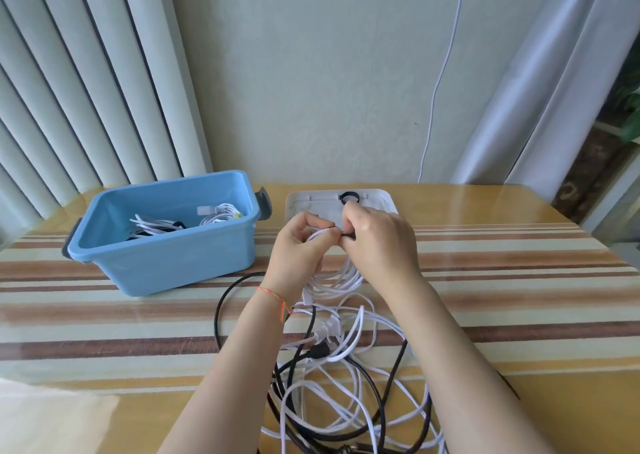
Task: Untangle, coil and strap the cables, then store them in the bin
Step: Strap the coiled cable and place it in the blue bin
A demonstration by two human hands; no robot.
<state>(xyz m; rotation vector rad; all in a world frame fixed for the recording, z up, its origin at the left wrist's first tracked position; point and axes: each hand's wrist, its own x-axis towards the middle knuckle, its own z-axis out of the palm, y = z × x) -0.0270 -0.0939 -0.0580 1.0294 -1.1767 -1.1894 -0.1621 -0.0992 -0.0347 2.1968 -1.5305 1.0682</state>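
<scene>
The blue bin point(166, 245) stands on the bench point(485, 280) at the left and holds some coiled white cables point(218, 216). Beside it, the left hand point(298, 249) grips a white coil point(336, 280), and the right hand point(377, 242) pinches a black strap point(348, 235) at its top. A white lid point(377, 200) lies behind the hands. Loose black and white cables point(346, 384) lie tangled near the bench edge.

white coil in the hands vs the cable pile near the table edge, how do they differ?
The white coil is gathered into neat loops; the cable pile is loose and tangled. The coil is lifted, gripped by the left hand and right hand; the pile lies on the table. The coil is all white; the pile mixes black and white. Both are outside the blue bin.
</scene>
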